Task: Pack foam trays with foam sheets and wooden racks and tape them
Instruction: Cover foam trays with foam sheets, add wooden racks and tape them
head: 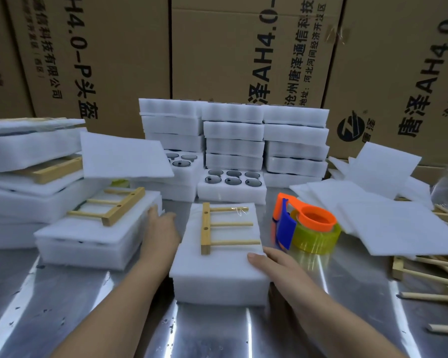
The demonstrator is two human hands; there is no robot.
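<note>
Left hand (pixel 163 228): fingers straight, nothing held, left of tray (pixel 217 277).
Right hand (pixel 272 264): thumb on tray corner, fingers hidden, grip unclear.
Rack (pixel 206 228): atop tray.

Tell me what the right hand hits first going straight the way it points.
Probably the wooden rack lying on the foam pack; the right hand touches that pack's near right corner, pointing toward it.

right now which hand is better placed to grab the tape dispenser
Right hand: it rests on the right corner of the foam tray, beside the tape dispenser. The left hand is at the tray's left side, farther away.
</note>
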